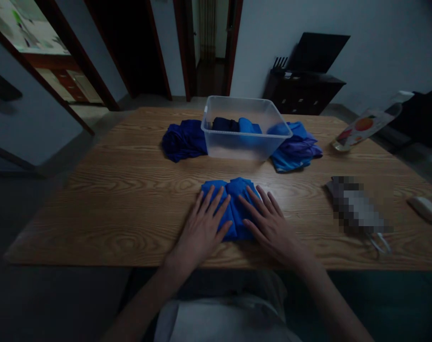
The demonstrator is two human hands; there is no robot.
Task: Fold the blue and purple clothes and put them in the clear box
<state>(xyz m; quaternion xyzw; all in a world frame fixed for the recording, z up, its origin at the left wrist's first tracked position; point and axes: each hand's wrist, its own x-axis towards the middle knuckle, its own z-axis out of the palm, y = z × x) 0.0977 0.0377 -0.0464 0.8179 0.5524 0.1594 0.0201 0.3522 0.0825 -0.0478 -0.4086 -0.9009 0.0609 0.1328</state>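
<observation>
A folded bright blue cloth (233,190) lies near the front edge of the wooden table (130,190). My left hand (203,228) rests flat on its left half with fingers spread. My right hand (269,225) lies flat on its right half, fingers apart. Neither hand grips the cloth. Behind it stands a clear plastic bin (244,142) with dark and blue folded cloths inside.
A dark blue cloth heap (182,140) lies left of the bin, and a blue and purple heap (297,149) lies right of it. A blurred object (358,209), a white item (426,209) and a printed packet (361,128) lie at the right. Doorways and a dark cabinet (301,88) are behind.
</observation>
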